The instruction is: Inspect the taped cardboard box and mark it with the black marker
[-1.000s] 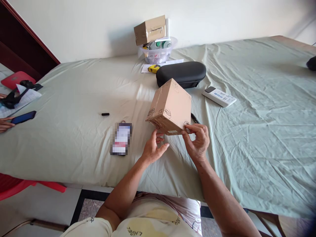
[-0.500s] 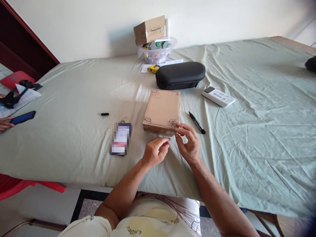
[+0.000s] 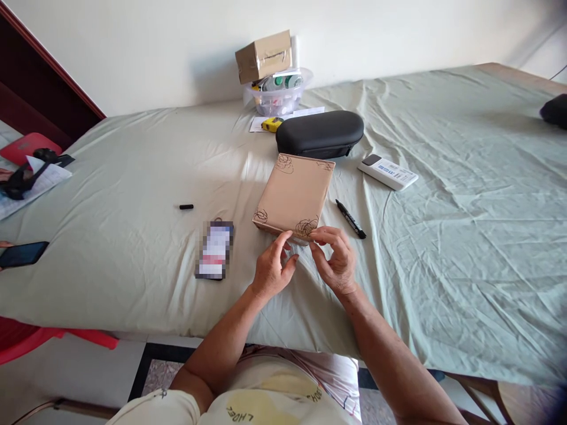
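A brown cardboard box (image 3: 296, 189) lies in front of me, slightly turned, with black scribbles at its top corners. My left hand (image 3: 273, 264) is at its near side, index fingertip at the front edge, thumb held apart. At the near right corner, my right hand (image 3: 335, 260) has its thumb and fingertips brought close together in a pinch; whatever is between them is too small to make out. To the right of the box lies a black marker (image 3: 351, 219) without its cap. A small black cap (image 3: 186, 206) rests well to the left.
Behind the box sits a black zip case (image 3: 319, 133). A white device (image 3: 388, 172) is to the right, a phone (image 3: 215, 250) to the left. Farther back are a yellow tape measure (image 3: 271, 124), a plastic basin (image 3: 277, 101) and another carton (image 3: 264, 56). Someone at far left holds a phone (image 3: 24, 253).
The box has turned a little clockwise, its far end shifting right. My left hand's fingers have risen to the front edge and spread from the thumb. The other person's phone has moved left and down.
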Tool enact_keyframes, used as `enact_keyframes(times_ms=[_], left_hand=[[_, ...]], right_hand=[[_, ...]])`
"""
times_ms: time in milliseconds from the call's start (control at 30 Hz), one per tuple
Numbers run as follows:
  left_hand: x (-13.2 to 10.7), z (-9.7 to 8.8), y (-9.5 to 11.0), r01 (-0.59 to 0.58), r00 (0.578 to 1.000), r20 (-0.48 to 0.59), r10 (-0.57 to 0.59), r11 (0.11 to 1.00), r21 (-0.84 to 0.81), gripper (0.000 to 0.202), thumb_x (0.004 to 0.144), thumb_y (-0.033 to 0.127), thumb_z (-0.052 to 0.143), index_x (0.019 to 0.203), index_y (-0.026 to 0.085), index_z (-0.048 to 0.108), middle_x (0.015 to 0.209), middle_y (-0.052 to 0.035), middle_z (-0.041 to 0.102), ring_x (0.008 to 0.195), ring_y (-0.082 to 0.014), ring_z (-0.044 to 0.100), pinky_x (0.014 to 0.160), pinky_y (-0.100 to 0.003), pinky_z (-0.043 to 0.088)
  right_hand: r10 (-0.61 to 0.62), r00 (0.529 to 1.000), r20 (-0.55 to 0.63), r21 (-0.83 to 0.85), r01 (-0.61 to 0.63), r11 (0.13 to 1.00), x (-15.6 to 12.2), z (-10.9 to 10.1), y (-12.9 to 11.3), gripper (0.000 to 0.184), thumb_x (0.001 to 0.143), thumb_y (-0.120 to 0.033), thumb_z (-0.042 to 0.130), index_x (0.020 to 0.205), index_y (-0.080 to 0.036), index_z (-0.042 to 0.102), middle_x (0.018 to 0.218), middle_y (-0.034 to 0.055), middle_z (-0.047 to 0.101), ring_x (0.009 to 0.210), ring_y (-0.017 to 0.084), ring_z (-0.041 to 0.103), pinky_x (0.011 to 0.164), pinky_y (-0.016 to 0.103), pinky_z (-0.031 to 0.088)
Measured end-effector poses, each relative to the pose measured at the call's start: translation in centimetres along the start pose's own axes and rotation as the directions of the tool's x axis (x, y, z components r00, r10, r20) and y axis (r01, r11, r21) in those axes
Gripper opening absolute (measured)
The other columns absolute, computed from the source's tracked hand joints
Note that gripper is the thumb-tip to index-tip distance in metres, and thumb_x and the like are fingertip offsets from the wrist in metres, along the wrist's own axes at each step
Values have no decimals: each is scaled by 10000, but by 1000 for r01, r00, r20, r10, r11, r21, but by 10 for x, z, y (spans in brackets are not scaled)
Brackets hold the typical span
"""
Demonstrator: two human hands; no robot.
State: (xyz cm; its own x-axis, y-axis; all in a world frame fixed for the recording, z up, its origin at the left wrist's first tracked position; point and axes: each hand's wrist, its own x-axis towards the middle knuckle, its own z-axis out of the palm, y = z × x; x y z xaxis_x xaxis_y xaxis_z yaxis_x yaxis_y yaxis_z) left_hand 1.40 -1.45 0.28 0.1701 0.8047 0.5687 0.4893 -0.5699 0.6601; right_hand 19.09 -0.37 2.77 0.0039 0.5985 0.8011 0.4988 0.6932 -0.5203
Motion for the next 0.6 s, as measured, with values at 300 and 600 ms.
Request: enact_keyframes(times_ms=[300, 600], left_hand=[[-1, 3, 7, 29, 996, -82, -32, 999, -42, 437, 1048, 467, 581, 1393, 226, 461, 864, -22, 728, 673, -125, 682, 630, -227, 595], [1, -3, 3, 7, 978, -208, 12, 996, 89, 378, 1080, 482, 528, 1344, 211, 521, 781, 6, 718, 600, -116, 660, 579, -214, 552]], right_hand=[[-97, 992, 83, 31, 95, 995, -3, 1, -10, 328, 950, -103, 621, 1234, -259, 668, 1041, 72, 754, 980, 210, 734, 838, 380, 648], [-160, 958, 240, 207, 111, 972, -8, 10, -21, 365, 975, -142, 609, 1320, -251, 652, 1234, 120, 777, 1125, 231, 757, 937, 414, 661]])
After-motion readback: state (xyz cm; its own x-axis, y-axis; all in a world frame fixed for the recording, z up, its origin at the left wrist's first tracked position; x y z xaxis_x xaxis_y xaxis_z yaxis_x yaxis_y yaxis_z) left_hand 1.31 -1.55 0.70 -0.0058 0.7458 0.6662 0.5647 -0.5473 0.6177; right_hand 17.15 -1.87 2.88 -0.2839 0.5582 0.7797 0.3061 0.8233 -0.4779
